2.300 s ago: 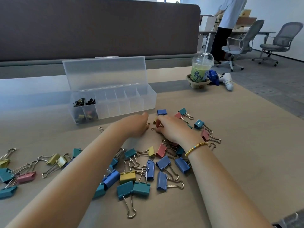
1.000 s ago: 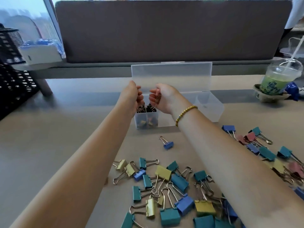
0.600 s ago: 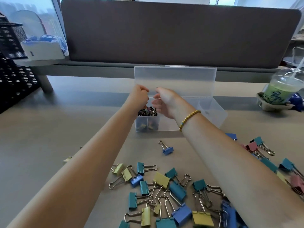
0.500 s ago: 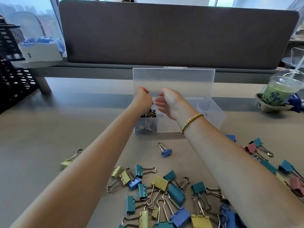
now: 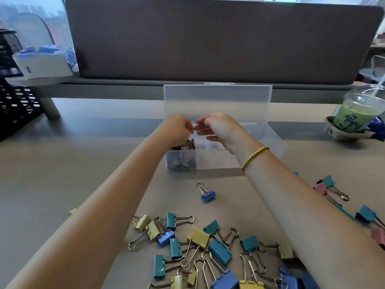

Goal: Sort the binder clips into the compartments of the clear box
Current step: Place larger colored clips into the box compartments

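Both hands over the clear box (image 5: 216,161): left hand (image 5: 179,127) curled, grip unclear; right hand (image 5: 218,128) loose-fingered. Loose binder clips (image 5: 198,245) lie nearer me.

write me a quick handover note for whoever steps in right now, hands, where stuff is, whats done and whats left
Left hand: fingers curled over the left end of the clear box; whether it holds a clip cannot be told.
Right hand: beside it over the box, fingers loosely bent, blurred; nothing visibly held.
Box: lid up, near the desk's middle.
Done: small dark clips sit in the leftmost compartments only.
Left: other compartments look empty. One blue clip lies alone in front of the box; the coloured pile and the pink and teal clips at the right are unsorted.
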Demonstrator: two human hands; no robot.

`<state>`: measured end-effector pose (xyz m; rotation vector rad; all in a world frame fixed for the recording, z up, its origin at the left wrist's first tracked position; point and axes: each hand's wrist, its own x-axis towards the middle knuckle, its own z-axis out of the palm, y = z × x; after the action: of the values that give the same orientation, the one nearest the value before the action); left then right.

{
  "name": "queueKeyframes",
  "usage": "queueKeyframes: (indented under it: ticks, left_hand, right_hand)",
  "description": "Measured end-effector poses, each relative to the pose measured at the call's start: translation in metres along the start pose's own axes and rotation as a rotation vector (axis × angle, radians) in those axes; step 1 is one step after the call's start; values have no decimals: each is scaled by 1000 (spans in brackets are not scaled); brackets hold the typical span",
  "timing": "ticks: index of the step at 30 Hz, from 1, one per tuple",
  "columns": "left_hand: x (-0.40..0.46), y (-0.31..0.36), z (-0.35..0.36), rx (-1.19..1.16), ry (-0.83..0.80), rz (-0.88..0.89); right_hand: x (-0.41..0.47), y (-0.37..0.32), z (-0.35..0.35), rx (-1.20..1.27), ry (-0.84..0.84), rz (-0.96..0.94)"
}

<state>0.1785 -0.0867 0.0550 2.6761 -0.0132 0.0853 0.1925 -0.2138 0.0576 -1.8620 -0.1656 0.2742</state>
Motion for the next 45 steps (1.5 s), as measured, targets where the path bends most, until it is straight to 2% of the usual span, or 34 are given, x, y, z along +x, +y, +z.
queueKeyframes:
  ticks: [2, 4, 8, 11, 13, 15, 18, 21, 24, 27, 29, 32, 37, 42, 45]
  left_hand:
    - [-5, -9, -4, 19, 21, 26]
    - [-10, -18, -5, 91, -23, 67]
    - [-12, -25, 3, 287, -1, 179]
    - [-11, -25, 7, 279, -79, 178]
    - [-13, -28, 8, 194, -111, 166]
    - [-15, -33, 11, 36, -73, 175]
    - [-17, -40, 18, -325, 68, 140]
    - [-15, -41, 21, -515, 142, 89]
    - [-13, -42, 22, -408, 186, 95]
    - [-12, -44, 22, -202, 117, 96]
    - [-11, -43, 21, -166, 105, 101]
    - [-11, -39, 20, -140, 115, 94]
    - [-12, -34, 19, -134, 115, 82]
    - [-14, -42, 19, -210, 116, 81]
    - [-22, -50, 16, -202, 157, 139]
  right_hand:
    - [1, 4, -3, -418, -47, -82]
    - [4, 9, -5, -712, -75, -119]
    - [4, 9, -5, -928, -113, -161]
    - [-3, 0, -6, -1104, -192, -180]
    - [-8, -5, -6, -1178, -244, -189]
    - [-13, -8, -7, -1235, -319, -170]
    - [-21, -14, -10, -1306, -571, -54]
    - [-17, -12, -5, -1401, -621, -5]
    - [-4, 0, 7, -1491, -542, -23]
    - [-1, 5, 11, -1544, -462, -70]
    - [-4, 7, 12, -1552, -437, -66]
    - [-9, 4, 11, -1525, -415, -26]
    - [-13, -2, 14, -1608, -444, -117]
    - [-12, -2, 8, -1443, -535, -96]
    - [-14, -2, 1, -1359, -516, -123]
